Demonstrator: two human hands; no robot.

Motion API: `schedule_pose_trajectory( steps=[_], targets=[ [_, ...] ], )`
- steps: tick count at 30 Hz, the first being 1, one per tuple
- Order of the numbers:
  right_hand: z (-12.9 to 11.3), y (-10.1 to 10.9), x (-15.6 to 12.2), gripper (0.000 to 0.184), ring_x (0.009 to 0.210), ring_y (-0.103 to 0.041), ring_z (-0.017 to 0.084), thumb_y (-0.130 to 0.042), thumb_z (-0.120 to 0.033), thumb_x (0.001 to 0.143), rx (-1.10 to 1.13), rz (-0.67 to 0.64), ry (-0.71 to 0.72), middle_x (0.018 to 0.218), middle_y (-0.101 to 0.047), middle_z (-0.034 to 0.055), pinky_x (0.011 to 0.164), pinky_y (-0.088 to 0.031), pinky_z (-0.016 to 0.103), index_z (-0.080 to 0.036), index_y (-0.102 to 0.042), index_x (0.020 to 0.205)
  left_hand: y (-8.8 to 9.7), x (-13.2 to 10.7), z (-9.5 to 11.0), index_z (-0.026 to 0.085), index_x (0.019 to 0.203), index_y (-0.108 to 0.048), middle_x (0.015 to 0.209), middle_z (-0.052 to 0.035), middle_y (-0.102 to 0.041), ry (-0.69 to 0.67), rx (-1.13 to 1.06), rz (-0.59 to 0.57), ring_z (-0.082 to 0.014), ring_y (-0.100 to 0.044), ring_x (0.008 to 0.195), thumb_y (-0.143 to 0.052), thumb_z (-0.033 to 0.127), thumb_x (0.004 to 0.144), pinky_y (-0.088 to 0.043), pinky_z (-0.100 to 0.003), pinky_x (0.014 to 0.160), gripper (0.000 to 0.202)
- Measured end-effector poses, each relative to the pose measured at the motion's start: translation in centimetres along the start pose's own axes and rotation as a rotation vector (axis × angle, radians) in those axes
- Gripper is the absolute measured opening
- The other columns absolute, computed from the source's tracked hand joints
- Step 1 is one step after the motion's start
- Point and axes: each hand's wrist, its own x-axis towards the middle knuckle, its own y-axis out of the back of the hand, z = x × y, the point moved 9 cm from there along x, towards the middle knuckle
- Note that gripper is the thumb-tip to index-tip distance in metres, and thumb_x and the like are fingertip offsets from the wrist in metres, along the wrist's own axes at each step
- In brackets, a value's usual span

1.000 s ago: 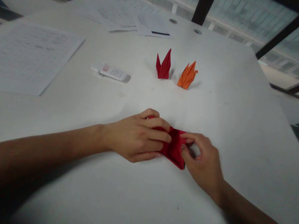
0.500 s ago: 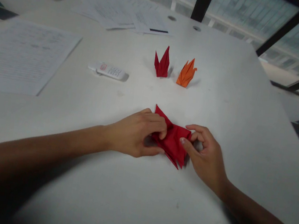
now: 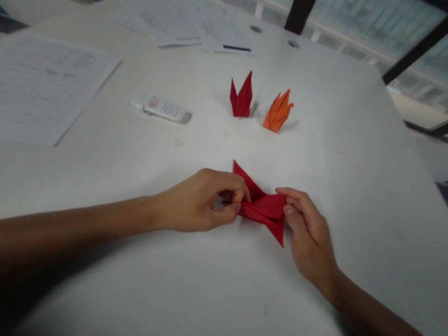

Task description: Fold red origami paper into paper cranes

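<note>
Left hand (image 3: 198, 203): fingers (image 3: 235, 183) curled in tight, thumb and forefinger pinching the left end of the red folded paper (image 3: 266, 207). Other fingers tucked under, not spread.

Right hand (image 3: 308, 238): thumb and forefinger closed on the paper's right edge, grip at the fingertips only. Remaining fingers are bent behind it; can't tell whether they touch the paper.

Red folded paper: near centre of the table (image 3: 205, 299), held between both hands. One pointed flap sticks out to the far left, above the left-hand fingers. Another point angles down to the near right, beside the right thumb. Middle section is creased into a narrow band. Whether the underside rests on the table or sits just off it, can't tell.

Rest of the scene:
- Small red origami figure (image 3: 241, 97) upright on the far side of the hands, well apart from them.
- Orange origami figure (image 3: 277, 111) just beside it on the right, not touching, also upright.
- White remote (image 3: 161, 108) lying flat, left of the two figures.
- Printed sheet (image 3: 31, 85) at the left edge of the table.
- Loose papers (image 3: 182, 17) at the far left, overlapping each other.
- Two round holes (image 3: 293, 44) in the table's far edge.
</note>
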Motion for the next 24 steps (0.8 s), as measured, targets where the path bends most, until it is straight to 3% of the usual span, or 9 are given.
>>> schedule_pose_trajectory(
  steps=[4,7,11,14,19,24],
  targets=[
    [0.3,-0.3,-0.1,0.036,0.102,-0.069,0.023,-0.047,-0.02,0.098,0.034,-0.026,-0.008,0.114,-0.074,0.0049,0.091,-0.053,0.041,-0.028,-0.062,0.13,0.1,-0.2,-1.4,0.021,0.086,-0.051,0.08,0.0026,-0.065,0.092,-0.091,0.07,-0.0099,-0.058,0.064,-0.061,0.014,0.083,-0.044,-0.022,0.058,0.013],
    [0.3,-0.2,-0.2,0.033,0.101,-0.069,0.024,-0.046,-0.025,0.101,0.039,-0.022,-0.012,0.113,-0.074,0.0057,0.089,-0.054,0.041,-0.027,-0.063,0.13,-0.3,-0.2,-1.6,0.021,0.094,-0.05,0.089,-0.0005,-0.068,0.11,-0.211,0.054,-0.013,-0.064,0.074,-0.062,0.012,0.081,-0.049,-0.024,0.062,0.02],
    [0.4,-0.3,-0.2,0.033,0.096,-0.069,0.024,-0.051,-0.033,0.102,0.028,-0.028,-0.018,0.113,-0.074,0.0066,0.081,-0.056,0.039,-0.028,-0.061,0.133,0.0,-0.2,-1.1,0.02,0.094,-0.053,0.087,-0.0003,-0.066,0.107,-0.243,0.041,-0.0135,-0.062,0.076,-0.064,0.01,0.077,-0.049,-0.024,0.064,0.023],
    [0.4,-0.4,-0.2,0.033,0.099,-0.068,0.025,-0.06,-0.032,0.097,-0.002,-0.019,-0.039,0.114,-0.074,0.0066,0.084,-0.056,0.041,-0.027,-0.062,0.13,-0.1,-0.1,-0.7,0.018,0.089,-0.059,0.08,0.0014,-0.062,0.096,-0.254,-0.019,-0.0113,-0.055,0.07,-0.065,0.021,0.088,-0.044,-0.022,0.061,0.007],
    [0.3,-0.4,-0.2,0.029,0.099,-0.067,0.024,-0.066,-0.028,0.093,-0.023,-0.006,-0.099,0.11,-0.073,0.0039,0.088,-0.053,0.042,-0.029,-0.063,0.121,-0.6,0.0,-0.6,0.014,0.075,-0.06,0.066,0.0031,-0.05,0.112,-0.261,-0.084,-0.0081,-0.041,0.059,-0.056,0.038,0.102,-0.034,-0.021,0.053,0.036],
    [0.0,-0.3,-0.1,0.024,0.099,-0.066,0.024,-0.061,-0.038,0.097,-0.005,-0.006,-0.084,0.111,-0.071,0.0038,0.089,-0.052,0.042,-0.03,-0.062,0.119,-0.5,0.0,-0.1,0.013,0.075,-0.06,0.07,0.0008,-0.055,0.054,-0.269,-0.09,-0.0092,-0.046,0.063,-0.053,0.034,0.103,-0.038,-0.021,0.058,0.036]
  ],
)
